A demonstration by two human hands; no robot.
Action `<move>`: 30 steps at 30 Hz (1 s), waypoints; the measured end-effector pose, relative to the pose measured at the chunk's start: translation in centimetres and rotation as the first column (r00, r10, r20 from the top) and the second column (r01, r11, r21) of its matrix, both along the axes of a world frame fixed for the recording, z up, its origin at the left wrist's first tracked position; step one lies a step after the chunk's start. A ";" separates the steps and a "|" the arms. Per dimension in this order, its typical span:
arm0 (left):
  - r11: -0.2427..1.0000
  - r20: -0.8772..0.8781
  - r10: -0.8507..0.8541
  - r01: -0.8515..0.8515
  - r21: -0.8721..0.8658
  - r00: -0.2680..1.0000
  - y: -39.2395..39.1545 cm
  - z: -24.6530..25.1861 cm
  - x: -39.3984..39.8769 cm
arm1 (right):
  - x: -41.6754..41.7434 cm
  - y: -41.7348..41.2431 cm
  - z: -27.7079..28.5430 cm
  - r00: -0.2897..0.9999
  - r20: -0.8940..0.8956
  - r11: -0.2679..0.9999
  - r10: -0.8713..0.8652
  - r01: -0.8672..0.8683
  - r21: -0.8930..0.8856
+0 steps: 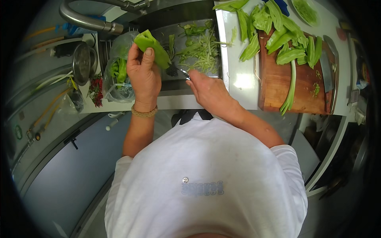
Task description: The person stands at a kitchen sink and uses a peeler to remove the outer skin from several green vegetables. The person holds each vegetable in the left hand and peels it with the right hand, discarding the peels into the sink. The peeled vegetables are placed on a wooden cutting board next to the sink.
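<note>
My left hand (145,70) holds up a split green pepper (152,49) over the left part of the metal sink (193,83), thumb on its near face. Just right of the pepper's lower tip, my right hand (208,89) grips a small metal tool (184,72), perhaps a paring knife or scissors; most of it is hidden in the fingers. Pale green pepper cores and shreds (205,56) lie on the sink's bottom, with darker green stem ends (193,29) behind them. A clear plastic bag (119,92) with green peppers (121,71) stands at the sink's left side.
A curved faucet (89,23) reaches over the sink's back left. On the right, opened green peppers (290,34), a scallion (291,86) and a cleaver (326,74) lie on a wooden cutting board (273,98). A plate of green shreds (306,12) stands behind. Red chilies (96,90) lie left of the bag.
</note>
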State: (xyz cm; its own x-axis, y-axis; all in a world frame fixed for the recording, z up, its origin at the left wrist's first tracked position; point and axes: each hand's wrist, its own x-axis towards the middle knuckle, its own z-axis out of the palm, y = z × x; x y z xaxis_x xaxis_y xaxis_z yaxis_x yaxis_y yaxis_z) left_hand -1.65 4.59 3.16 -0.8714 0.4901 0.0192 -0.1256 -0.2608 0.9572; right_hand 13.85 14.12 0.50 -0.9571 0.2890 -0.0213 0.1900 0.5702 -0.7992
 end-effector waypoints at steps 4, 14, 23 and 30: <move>1.000 0.001 0.002 -0.002 0.013 1.000 0.5 0.2 -0.1 | 0.1 0.0 0.3 0.999 -0.018 0.998 -0.044 0.045 0.039; 0.972 0.060 -0.060 0.044 0.231 0.996 2.4 3.9 -0.1 | 2.6 -0.4 -5.6 0.971 0.228 0.990 0.074 -0.099 0.100; 0.951 0.632 -0.103 -0.111 0.289 0.768 0.9 -1.2 2.4 | -0.3 2.8 -1.8 0.870 0.163 -0.096 -0.466 0.133 -0.986; 0.966 0.396 -0.255 0.247 0.073 0.882 -1.8 -1.5 4.4 | -0.6 5.4 -0.8 0.868 0.107 -0.101 -0.486 0.066 -0.993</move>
State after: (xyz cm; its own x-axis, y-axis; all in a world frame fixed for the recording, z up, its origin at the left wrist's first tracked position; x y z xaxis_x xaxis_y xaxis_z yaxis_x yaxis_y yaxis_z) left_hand 2.79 2.78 1.64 -0.6552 0.6967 -0.2919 -0.5594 -0.1878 0.8074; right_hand 13.21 19.51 -0.30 -0.8219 0.4171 -0.3879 -0.1917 -0.8439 -0.5012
